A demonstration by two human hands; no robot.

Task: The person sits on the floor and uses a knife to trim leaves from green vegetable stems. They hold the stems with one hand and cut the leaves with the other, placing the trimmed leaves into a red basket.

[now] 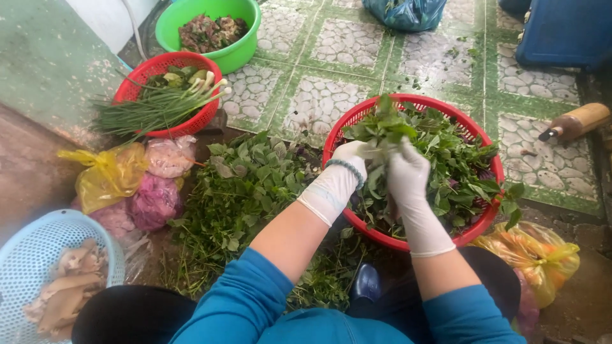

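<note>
Herbs: a leafy sprig (382,130) is held up between both hands, above the red basket (484,220) heaped with the same greens.
Feel: probably very light and limp; the leaves look thin and likely bruise or tear under a hard pinch.
Hold: the stem below the leaves seems the safest place to take it, since it is firmer than the blades.
Left hand (347,167): white glove, bead bracelet at the wrist, fingers closed on the sprig's stalk from the left.
Right hand (407,175): white glove, fingers pinched together on the same sprig from the right, thumb side up.
Arms: both forearms bare from blue sleeves, reaching forward and converging over the basket's near half.
Pile: loose greens (245,188) lie on the floor just left of the basket.
Near: a smaller red basket (204,114) of scallions, a green bowl (245,44), bagged goods (111,175), a pale blue basket (32,248).
</note>
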